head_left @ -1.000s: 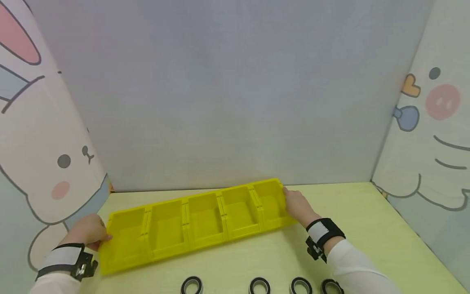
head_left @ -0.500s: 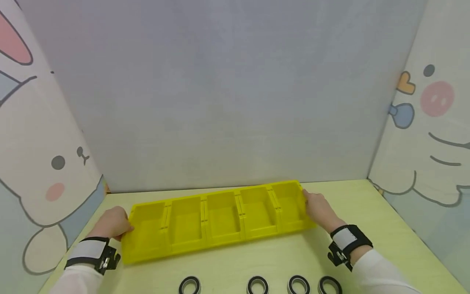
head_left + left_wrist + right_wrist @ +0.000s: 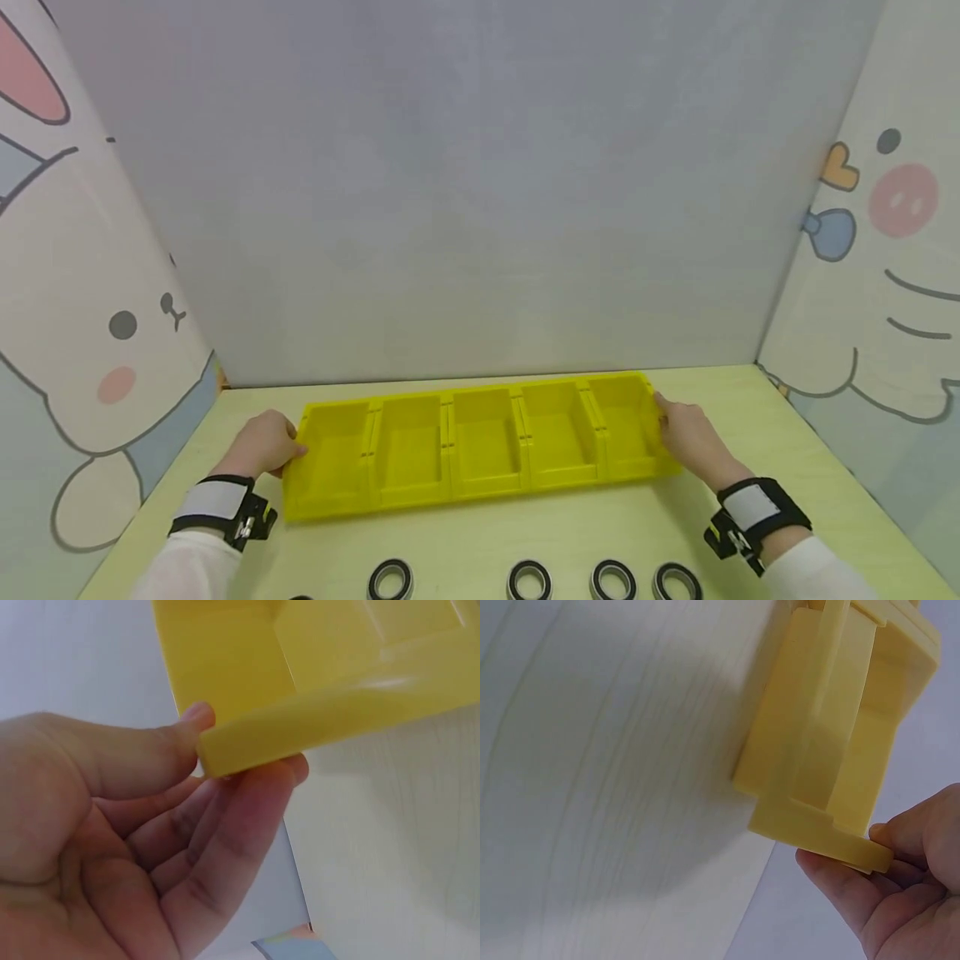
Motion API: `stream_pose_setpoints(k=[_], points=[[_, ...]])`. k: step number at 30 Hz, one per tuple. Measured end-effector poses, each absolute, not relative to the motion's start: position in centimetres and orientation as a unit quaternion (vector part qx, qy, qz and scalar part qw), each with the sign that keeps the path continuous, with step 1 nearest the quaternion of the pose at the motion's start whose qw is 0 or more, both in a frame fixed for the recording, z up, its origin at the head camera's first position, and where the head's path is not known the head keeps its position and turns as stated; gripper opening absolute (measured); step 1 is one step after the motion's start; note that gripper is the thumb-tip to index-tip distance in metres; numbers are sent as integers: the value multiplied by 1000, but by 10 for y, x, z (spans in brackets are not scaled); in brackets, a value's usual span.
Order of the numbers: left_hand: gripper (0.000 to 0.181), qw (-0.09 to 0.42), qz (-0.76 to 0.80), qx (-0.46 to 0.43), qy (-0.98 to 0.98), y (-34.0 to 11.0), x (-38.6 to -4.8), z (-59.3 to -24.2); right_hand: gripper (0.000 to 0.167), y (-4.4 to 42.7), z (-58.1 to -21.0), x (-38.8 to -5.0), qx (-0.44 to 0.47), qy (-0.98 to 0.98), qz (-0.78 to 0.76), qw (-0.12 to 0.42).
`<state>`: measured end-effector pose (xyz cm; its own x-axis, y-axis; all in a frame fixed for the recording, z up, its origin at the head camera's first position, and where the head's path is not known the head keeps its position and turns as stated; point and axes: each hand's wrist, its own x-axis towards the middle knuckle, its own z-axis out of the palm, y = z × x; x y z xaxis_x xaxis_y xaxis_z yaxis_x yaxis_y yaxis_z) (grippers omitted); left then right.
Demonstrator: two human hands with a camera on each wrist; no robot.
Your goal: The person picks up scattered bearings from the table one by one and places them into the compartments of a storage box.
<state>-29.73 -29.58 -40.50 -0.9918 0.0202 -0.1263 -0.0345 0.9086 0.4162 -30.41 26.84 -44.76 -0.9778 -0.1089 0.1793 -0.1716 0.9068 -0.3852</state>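
Hands [image 3: 261, 443] [image 3: 692, 437] pinch yel. tray [image 3: 483, 446] (opp. ends).

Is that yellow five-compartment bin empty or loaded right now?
Empty: the head view shows bare floors in all five compartments of the yellow bin. The visible bearings lie outside it, on the table.

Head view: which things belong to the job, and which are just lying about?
In the job:
long yellow plastic five-compartment tray
bare left hand, gripping one end
bare right hand, gripping the other

Apparently lying about:
four black-and-silver metal-looking rings, untouched
cropped dark edge, unidentifiable
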Motion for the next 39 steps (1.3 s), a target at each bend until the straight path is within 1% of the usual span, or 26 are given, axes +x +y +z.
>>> stream_pose_setpoints(k=[4,10,15,20,24,26,33,35,39], points=[[14,62,222,1,973,-290,-304,-406,43,278,-449,-299,68,-973,205,82],[15,57,223,9,973,-278,-310,-405,42,289,-451,-291,78,-969,210,105],[16,57,216,11,975,-274,-314,-406,42,293,-451,-287,70,-970,210,99],[17,73,218,10,973,-272,-317,-403,42,295,-451,-289,74,-970,210,94],[14,97,224,8,970,-270,-320,-398,43,300,-449,-290,89,-969,208,97],[13,111,225,1,968,-270,-323,-396,45,303,-447,-288,101,-969,204,99],[13,149,219,-20,964,-270,-329,-393,67,310,-429,-261,152,-969,161,112],[13,153,216,-22,964,-269,-330,-392,70,310,-422,-251,160,-970,148,108],[13,156,189,-19,969,-264,-331,-390,71,305,-414,-222,184,-969,128,108]])
